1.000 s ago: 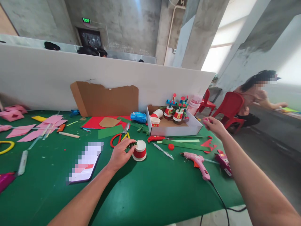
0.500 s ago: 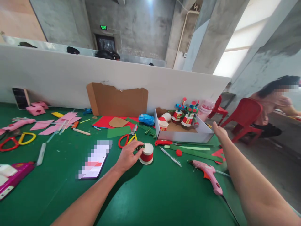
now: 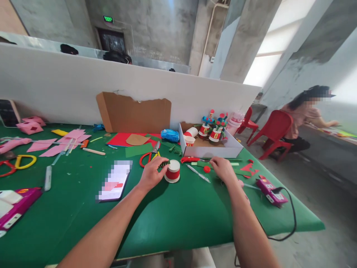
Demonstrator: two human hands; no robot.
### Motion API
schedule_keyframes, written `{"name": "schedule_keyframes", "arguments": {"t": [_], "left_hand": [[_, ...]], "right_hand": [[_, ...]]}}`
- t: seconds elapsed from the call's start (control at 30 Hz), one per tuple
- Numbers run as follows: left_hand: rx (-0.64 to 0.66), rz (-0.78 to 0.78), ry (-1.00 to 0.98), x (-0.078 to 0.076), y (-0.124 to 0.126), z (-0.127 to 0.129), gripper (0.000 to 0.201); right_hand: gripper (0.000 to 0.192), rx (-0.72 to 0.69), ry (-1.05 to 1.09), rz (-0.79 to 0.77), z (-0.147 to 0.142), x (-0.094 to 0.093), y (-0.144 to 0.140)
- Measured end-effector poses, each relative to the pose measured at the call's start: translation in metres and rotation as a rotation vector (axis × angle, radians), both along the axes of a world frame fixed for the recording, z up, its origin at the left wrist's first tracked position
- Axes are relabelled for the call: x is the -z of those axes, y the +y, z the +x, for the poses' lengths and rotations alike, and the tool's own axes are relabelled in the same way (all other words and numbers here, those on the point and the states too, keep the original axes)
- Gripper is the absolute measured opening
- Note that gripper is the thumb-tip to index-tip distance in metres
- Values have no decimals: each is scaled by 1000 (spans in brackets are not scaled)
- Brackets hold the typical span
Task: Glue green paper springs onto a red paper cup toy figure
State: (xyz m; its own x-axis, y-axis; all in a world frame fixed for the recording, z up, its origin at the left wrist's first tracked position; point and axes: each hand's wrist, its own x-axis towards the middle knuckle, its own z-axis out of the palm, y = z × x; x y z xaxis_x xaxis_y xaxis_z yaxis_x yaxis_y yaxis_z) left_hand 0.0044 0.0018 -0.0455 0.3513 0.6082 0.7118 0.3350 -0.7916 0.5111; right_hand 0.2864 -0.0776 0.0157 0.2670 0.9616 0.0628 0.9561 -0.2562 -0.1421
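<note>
My left hand [image 3: 151, 173] rests on the green table [image 3: 178, 219] and holds a coiled green pipe cleaner [image 3: 164, 163] against an upturned white paper cup with a red band [image 3: 172, 171]. My right hand [image 3: 223, 169] lies palm down on the table, fingers near a small red cap [image 3: 206, 169] and strips of green paper [image 3: 217, 163]. Whether it grips anything I cannot make out. A pen-like tool [image 3: 198, 173] lies between the two hands.
A white box [image 3: 209, 150] holds finished cup figures. Red scissors [image 3: 149, 157], a phone [image 3: 115, 180], a pink power pack [image 3: 272, 190] with cable, pink paper pieces [image 3: 55, 146] and cardboard [image 3: 134, 113] lie around. A person sits on a red chair [image 3: 275, 132] at right.
My right hand has come back from the box's right side and dropped onto the table near the red cap. The left hand has stayed on the cup.
</note>
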Motion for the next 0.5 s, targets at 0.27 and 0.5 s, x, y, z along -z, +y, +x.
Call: {"name": "schedule_keyframes", "arguments": {"t": [0.27,0.5], "left_hand": [[11,34,-14,-1,-2,1,16],[5,22,-13,1,0,2,16]], "right_hand": [[28,125,-70,-136,-21,19,4],[23,110,-86,-149,-32,11,9]]}}
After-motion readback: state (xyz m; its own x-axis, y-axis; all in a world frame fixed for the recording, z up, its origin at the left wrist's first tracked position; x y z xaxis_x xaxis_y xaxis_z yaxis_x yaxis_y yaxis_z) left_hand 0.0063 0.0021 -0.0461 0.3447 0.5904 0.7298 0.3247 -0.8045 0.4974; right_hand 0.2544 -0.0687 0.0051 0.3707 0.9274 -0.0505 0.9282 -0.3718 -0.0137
